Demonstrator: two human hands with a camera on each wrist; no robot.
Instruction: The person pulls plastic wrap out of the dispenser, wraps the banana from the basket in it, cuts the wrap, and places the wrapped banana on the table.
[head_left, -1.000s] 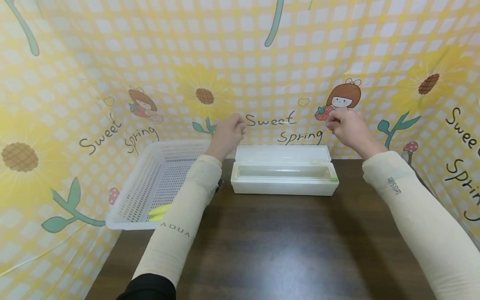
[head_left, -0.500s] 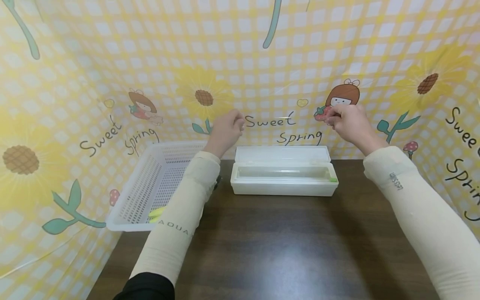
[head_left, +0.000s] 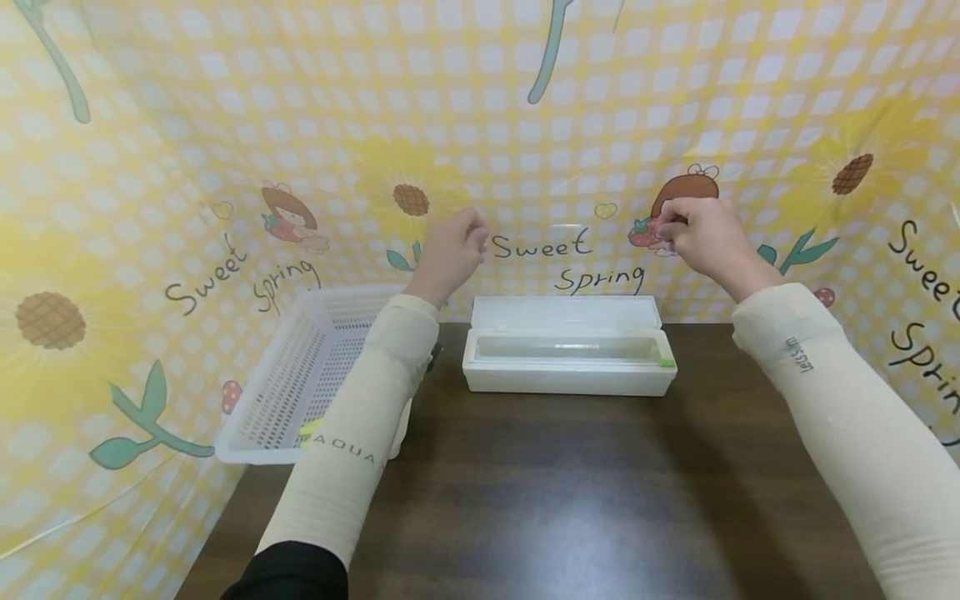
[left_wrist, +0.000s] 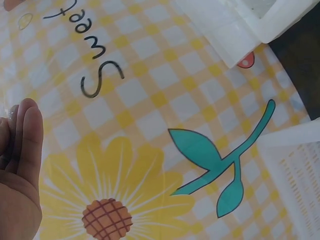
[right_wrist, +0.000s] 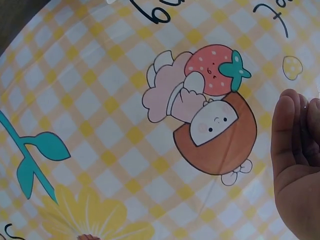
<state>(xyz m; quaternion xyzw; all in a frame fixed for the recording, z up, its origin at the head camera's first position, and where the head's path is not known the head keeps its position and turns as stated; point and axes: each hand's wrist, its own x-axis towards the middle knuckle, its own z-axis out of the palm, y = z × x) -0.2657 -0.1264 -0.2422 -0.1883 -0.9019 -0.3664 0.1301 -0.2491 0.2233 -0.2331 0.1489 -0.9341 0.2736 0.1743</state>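
White box [head_left: 570,382], its lid [head_left: 566,312] tipped back, sits at the center of the head view, below and between a person's bare left hand [head_left: 450,250] and right hand [head_left: 708,237]. Fingers on both hands curl toward the thumbs; whether anything thin is pinched there cannot be told. A green piece [head_left: 666,362] marks the box's right end. Pale sleeves run to the lower corners, the left one partly covering a white basket [head_left: 258,456] at left with something yellow [head_left: 309,429] inside. Behind the dark table [head_left: 570,500] rises a yellow-checked backdrop [head_left: 525,125] lettered "Sweet Spring."
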